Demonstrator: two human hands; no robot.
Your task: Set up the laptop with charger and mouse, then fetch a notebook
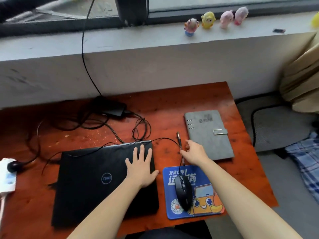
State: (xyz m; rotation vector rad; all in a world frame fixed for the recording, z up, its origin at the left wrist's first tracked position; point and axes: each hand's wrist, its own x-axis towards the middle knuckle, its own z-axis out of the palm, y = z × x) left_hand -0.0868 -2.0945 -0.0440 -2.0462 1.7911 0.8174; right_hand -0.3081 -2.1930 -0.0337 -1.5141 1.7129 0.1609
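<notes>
A closed black laptop lies on the red-brown desk. My left hand rests flat on its lid near the right edge, fingers spread. A black wired mouse sits on a blue mouse pad to the laptop's right. My right hand hovers just beyond the pad, fingers apart, next to a dark pen and the near left edge of a grey ring-bound notebook. The black charger brick lies at the desk's back with tangled cables.
Cables loop between charger and laptop; one runs up over the grey windowsill. A white power strip with a black plug sits at the left edge. Several small toy figures stand on the sill. A checked cloth lies right of the desk.
</notes>
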